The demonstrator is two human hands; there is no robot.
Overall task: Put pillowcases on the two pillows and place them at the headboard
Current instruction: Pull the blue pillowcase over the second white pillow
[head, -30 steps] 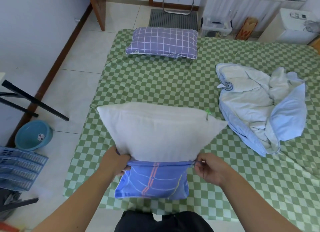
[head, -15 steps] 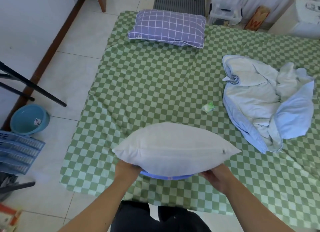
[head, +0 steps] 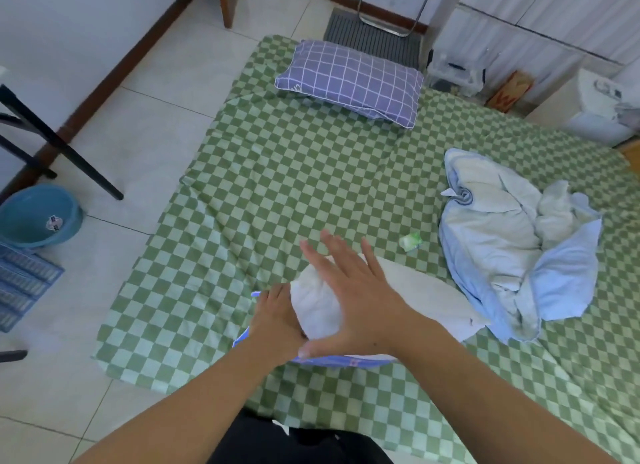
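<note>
A bare white pillow lies on the green checked bed near its front edge, over a blue striped pillowcase of which only an edge shows. My left hand grips the pillowcase's edge at the pillow's left end. My right hand is flat with fingers spread, pressing down on that end of the pillow. A second pillow in a purple grid pillowcase lies at the far end of the bed.
A crumpled light blue blanket lies on the right of the bed, with a small green-white packet beside it. On the tiled floor at left are a teal basin, a blue plastic rack and black table legs.
The pillow has dropped from upright to lying flat on the bed. My right hand left the pillowcase's right edge and now presses on the pillow's left end; my left hand stays there.
</note>
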